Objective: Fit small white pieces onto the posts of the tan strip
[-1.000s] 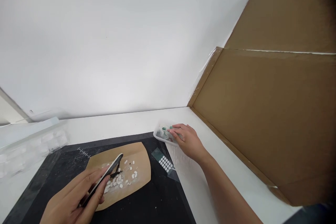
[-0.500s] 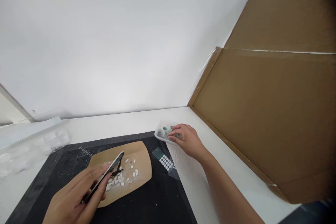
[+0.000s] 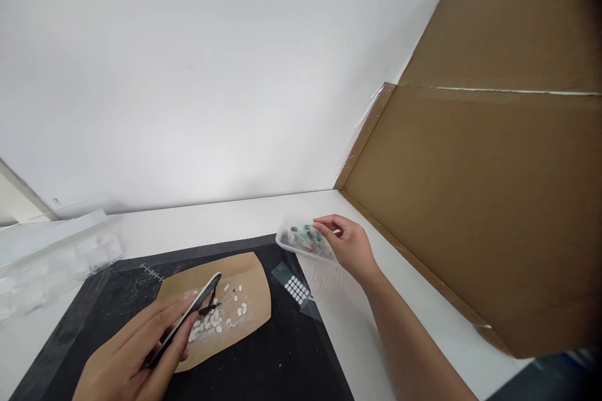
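Note:
My left hand (image 3: pixel 134 348) grips a slim black piece with a white edge (image 3: pixel 185 314), tilted up and away from me. Beneath its far end lies a tan paper tray (image 3: pixel 256 288), strewn with small white flakes (image 3: pixel 216 321) and a few black scraps (image 3: pixel 209 309). My right hand (image 3: pixel 345 244) is at the right side of a small clear plastic tub (image 3: pixel 301 252). Its thumb and forefinger are pinched together; whatever they hold, if anything, is too small to make out. In the tub lie small clear pieces with green parts (image 3: pixel 308 235).
A black mat (image 3: pixel 263 363) covers much of the white table. On it lie a sheet of white rounded stickers (image 3: pixel 297 290) and a thin clear toothed strip (image 3: pixel 151 272). A clear compartment box (image 3: pixel 61 263) stands left; a cardboard wall (image 3: pixel 470 200) rises on the right.
My right hand has drawn up and to the right from inside the tub, uncovering its contents. My left hand and the black piece have stayed nearly still.

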A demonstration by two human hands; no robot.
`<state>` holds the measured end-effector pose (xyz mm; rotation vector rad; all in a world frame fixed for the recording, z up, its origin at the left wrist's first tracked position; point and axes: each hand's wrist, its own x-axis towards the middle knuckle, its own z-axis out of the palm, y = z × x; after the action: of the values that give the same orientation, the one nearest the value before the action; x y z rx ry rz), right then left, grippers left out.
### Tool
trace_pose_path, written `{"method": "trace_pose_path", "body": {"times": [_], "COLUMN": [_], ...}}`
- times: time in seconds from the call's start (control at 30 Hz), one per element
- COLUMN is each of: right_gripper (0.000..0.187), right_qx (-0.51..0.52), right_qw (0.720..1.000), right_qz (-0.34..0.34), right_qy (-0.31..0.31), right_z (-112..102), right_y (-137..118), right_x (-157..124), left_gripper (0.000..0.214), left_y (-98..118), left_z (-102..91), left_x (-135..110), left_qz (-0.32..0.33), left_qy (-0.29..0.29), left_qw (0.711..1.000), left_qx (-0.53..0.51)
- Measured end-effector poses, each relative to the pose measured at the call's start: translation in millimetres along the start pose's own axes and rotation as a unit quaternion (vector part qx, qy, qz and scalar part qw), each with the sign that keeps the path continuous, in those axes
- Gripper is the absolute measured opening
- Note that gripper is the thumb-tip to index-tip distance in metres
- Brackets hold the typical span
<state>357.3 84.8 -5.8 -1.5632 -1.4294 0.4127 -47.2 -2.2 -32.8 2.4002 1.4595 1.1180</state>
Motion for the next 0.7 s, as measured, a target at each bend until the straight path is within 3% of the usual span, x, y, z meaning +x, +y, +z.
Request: {"method": "trace_pose_path", "body": {"times": [0.2,0.7], "right_gripper": [0.035,0.038], "right_qx": [0.072,0.129], "right_qw": [0.996,0.991], "right_qz": [0.046,0.023], "right_qy": [-0.004,-0.019], "right_z": [-2.2,-1.3], "right_y": [4.6,-0.1], "right_x": [2.9,1.4], "left_gripper": [0.038,0.037], "left_y": [2.3,2.0], "left_z": [-2.2,0.6], "left_x": [3.6,5.0], "left_qz": [0.008,-0.001], "left_qy": [0.009,0.027], "left_qw": [1.0,1.0], "left_qx": [0.015,-0.003]}}
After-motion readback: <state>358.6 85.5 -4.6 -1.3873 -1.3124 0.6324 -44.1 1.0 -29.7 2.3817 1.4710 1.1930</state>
